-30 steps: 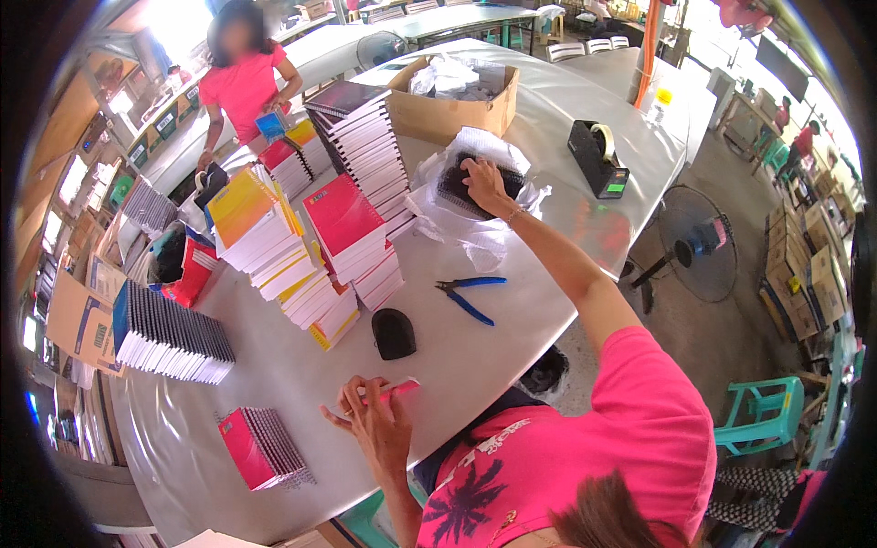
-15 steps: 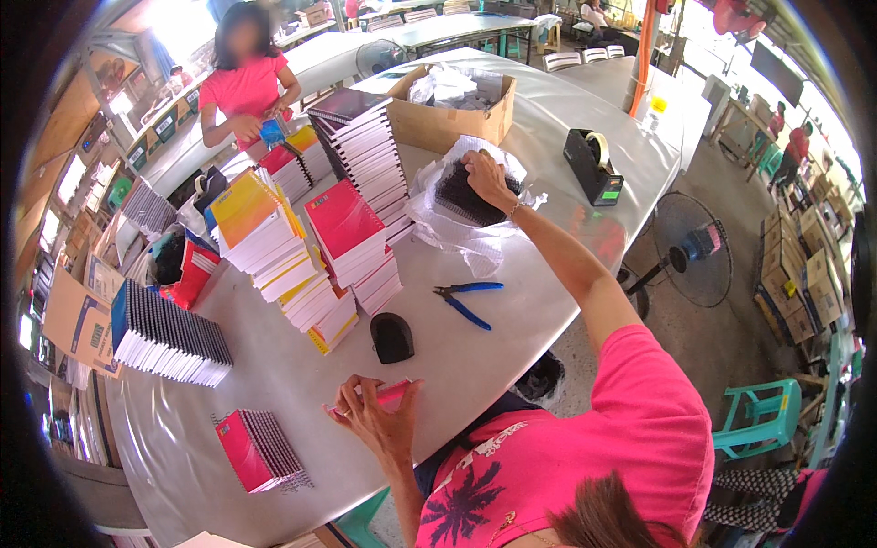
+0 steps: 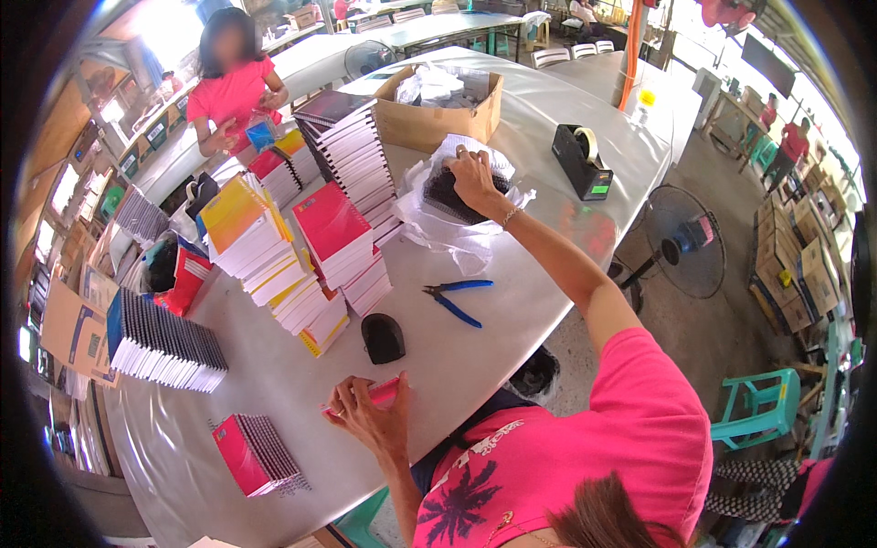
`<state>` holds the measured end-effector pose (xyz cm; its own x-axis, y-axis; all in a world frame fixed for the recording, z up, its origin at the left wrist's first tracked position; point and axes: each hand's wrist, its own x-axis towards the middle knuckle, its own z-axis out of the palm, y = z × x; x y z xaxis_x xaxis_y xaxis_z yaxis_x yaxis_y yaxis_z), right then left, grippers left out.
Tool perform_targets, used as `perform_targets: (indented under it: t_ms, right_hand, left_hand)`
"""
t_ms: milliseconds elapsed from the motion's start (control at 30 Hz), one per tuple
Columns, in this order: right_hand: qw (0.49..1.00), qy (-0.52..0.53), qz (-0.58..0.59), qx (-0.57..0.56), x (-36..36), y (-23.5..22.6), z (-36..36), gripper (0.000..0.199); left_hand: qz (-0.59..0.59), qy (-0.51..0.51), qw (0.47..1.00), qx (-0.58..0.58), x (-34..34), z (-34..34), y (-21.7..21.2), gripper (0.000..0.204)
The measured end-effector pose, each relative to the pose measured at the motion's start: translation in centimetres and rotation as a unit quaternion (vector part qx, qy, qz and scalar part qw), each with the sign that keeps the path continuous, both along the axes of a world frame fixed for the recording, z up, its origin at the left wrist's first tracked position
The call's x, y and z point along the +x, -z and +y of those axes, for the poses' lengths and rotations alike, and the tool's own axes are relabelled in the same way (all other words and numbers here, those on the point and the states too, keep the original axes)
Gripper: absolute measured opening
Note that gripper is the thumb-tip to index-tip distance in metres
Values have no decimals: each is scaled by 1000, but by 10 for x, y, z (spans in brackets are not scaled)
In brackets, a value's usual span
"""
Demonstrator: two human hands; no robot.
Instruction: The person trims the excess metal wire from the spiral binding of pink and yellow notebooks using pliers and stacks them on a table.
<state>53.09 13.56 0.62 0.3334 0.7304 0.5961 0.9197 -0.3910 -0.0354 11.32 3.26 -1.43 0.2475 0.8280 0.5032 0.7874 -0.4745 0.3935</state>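
Note:
Close to the table's near edge, my left hand (image 3: pixel 373 416) grips a small red notebook (image 3: pixel 385 391), fingers wrapped over it. My right arm reaches far across the table. My right hand (image 3: pixel 477 185) has its bent fingers in a pile of black binding coils (image 3: pixel 445 195), which lies on crumpled white paper (image 3: pixel 470 258); its fingertips are partly hidden. Between the hands lie blue-handled cutting pliers (image 3: pixel 459 300) and a small black pad-like object (image 3: pixel 383 339). At the near left, a stack of red coil-bound notebooks (image 3: pixel 251 454) rests on the table.
Tall stacks of yellow notebooks (image 3: pixel 239 219), red notebooks (image 3: pixel 331 224) and dark-covered notebooks (image 3: pixel 340 137) stand left of the coils. Behind is a cardboard box (image 3: pixel 438 123); a tape dispenser (image 3: pixel 582 163) sits right. A co-worker (image 3: pixel 236 91) stands opposite. A fan (image 3: pixel 681 245) is beside the table.
My right hand has shifted slightly within the pile of coils. The left hand still holds the red notebook. The view has moved a little, and the co-worker's hands have moved apart.

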Motion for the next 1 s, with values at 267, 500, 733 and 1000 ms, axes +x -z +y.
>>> perform_targets:
  t_ms: [267, 500, 733, 1000]
  right_hand:
    - [958, -150, 230, 83, -71, -31, -55, 15]
    - [771, -425, 463, -103, -209, -9, -109, 23]
    - [788, -407, 441, -135, -244, 0, -128, 23]
    - [828, -363, 393, -166, -241, -5, -133, 23]
  left_hand:
    - [0, -15, 1000, -15, 7, 1, 0, 40]
    - [-1, -5, 1000, -13, 6, 2, 2, 31]
    - [-14, 14, 999, -40, 2, 5, 6, 25]
    - [-35, 49, 996, -73, -5, 10, 2, 24]
